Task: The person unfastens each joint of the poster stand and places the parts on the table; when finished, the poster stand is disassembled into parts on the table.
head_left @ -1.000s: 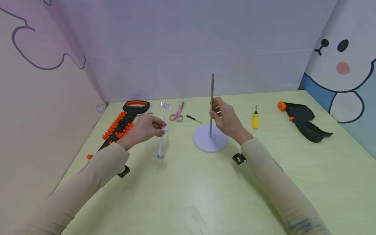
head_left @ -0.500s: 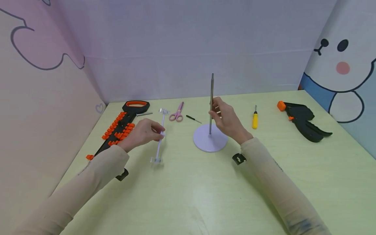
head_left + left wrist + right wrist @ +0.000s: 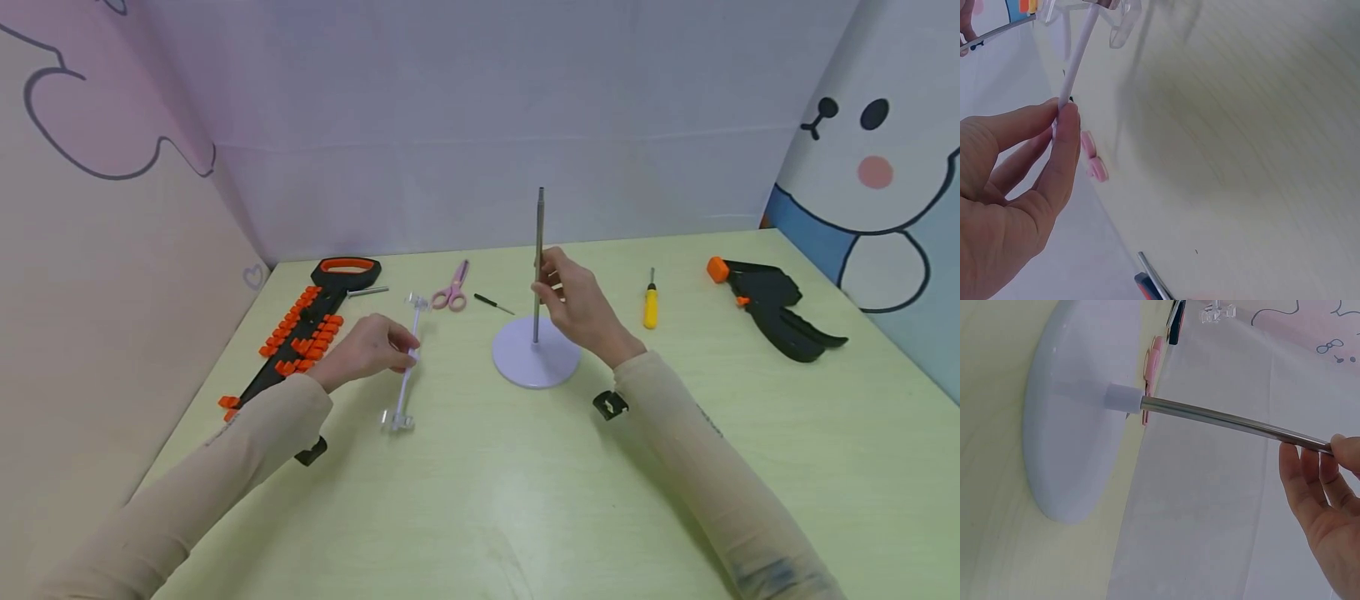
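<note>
On the left of the head view, my left hand (image 3: 369,348) pinches a thin white rod (image 3: 407,387) near its middle, between thumb and fingertips. Each end of the rod carries a clear plastic piece, one near me (image 3: 397,421) and one farther back (image 3: 418,302). The left wrist view shows the pinch on the rod (image 3: 1080,59) up close. My right hand (image 3: 581,304) holds an upright metal pole (image 3: 540,229) partway up, thumb against fingers. That pole rises from a collar on a round pale lavender base (image 3: 1072,456), which rests on the table.
Behind my left hand lie a black handled strip with orange clips (image 3: 288,337) and a loose metal rod (image 3: 367,292). Pink scissors (image 3: 452,292) and a small black screwdriver (image 3: 493,303) sit mid-back. Rightward are a yellow-handled screwdriver (image 3: 651,307) and a curved black-and-orange piece (image 3: 772,304).
My left hand has come slightly toward me with the white rod, drifting a little left. The right hand, pole and base have stayed in place.
</note>
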Demonstrator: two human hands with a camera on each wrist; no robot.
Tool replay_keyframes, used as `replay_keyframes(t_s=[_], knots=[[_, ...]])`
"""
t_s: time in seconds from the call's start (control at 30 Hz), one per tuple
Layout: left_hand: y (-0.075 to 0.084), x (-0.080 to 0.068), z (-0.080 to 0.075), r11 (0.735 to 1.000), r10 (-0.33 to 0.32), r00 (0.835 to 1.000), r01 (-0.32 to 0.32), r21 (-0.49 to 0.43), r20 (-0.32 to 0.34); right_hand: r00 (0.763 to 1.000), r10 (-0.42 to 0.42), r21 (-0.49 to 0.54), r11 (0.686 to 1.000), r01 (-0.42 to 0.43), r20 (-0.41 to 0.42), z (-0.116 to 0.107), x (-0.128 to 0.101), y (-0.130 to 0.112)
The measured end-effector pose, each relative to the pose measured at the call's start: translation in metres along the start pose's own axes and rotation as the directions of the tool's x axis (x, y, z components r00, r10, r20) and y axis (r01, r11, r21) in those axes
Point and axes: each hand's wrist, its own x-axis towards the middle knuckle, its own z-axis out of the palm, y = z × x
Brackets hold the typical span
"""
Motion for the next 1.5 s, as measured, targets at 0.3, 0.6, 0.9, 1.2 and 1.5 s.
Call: replay_keyframes(t_s=[0.3, 0.6, 0.9, 1.2, 1.5], knots=[[-0.008, 0.002, 0.005, 1.0, -0.026, 0.999, 0.026, 0.006, 0.023, 1.0, 0.003, -0.003, 1.0, -0.003, 0.004, 0.0, 0.0, 0.0], [-0.01, 0.004, 0.006, 0.998, -0.043, 0.998, 0.041, 0.036, 0.05, 1.0, 0.009, 0.008, 1.0, -0.009, 0.008, 0.0, 0.0, -0.001], [-0.015, 0.005, 0.008, 0.997, -0.047, 0.998, 0.044, 0.069, 0.046, 1.0, 0.01, 0.003, 1.0, -0.01, 0.007, 0.0, 0.0, -0.002], [-0.016, 0.002, 0.011, 0.995, -0.053, 0.998, 0.051, 0.082, 0.023, 1.0, 0.018, -0.006, 1.0, -0.018, 0.003, 0.0, 0.0, -0.002], [-0.018, 0.0, 0.012, 0.993, -0.042, 0.999, 0.042, 0.109, -0.001, 1.0, 0.014, -0.004, 1.0, -0.014, 0.005, 0.0, -0.001, -0.001]])
